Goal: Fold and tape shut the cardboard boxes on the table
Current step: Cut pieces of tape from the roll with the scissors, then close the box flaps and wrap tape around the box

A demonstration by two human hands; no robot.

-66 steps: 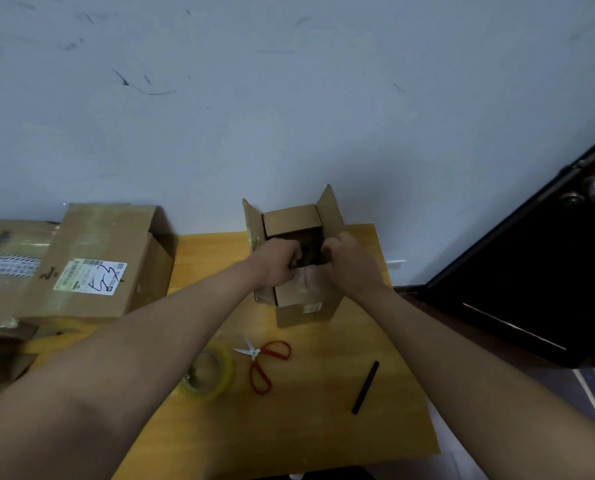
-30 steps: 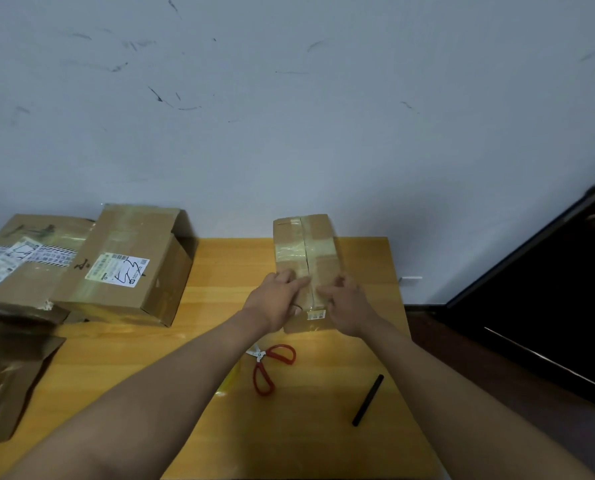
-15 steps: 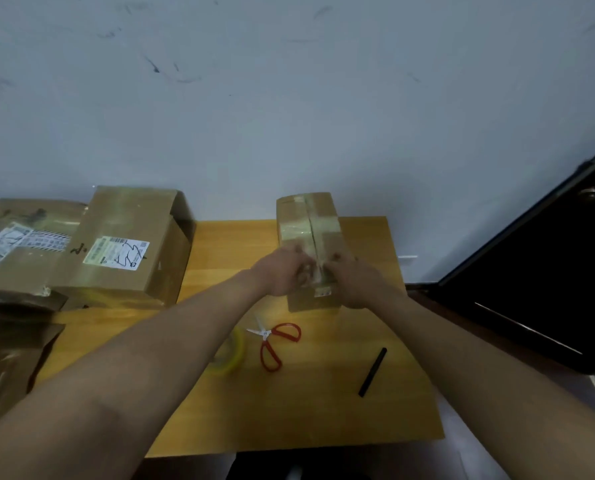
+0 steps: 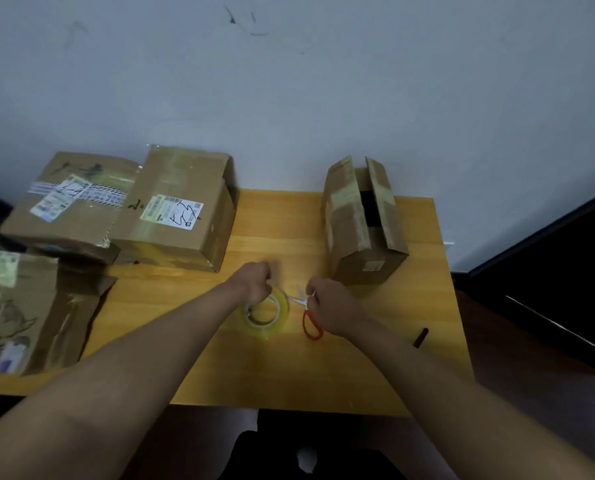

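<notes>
Half a second ago both hands were pressing the top flaps of the small cardboard box (image 4: 362, 223) together; now they are off it, and the flaps are standing slightly apart again, showing a dark gap along the seam. The box is sitting upright toward the far right of the bench (image 4: 323, 368), close to the wall. The left hand (image 4: 256, 282) is curling down onto the roll of clear tape (image 4: 266, 313), apparently gripping its near rim, while the right hand (image 4: 327, 306) is closing over the red-handled scissors (image 4: 310, 318) just beside the roll; whether it is fully grasping them I cannot tell. This suggests the folding is done and the taping is about to begin, though the flaps will likely need pressing down again. A black marker (image 4: 420, 337) is lying near the bench's right edge, well apart from the hands. Larger boxes (image 4: 171, 209) are crowding the left side and overhanging that edge, so the open room is lying in the middle and front of the bench, between the stack and the small box.
</notes>
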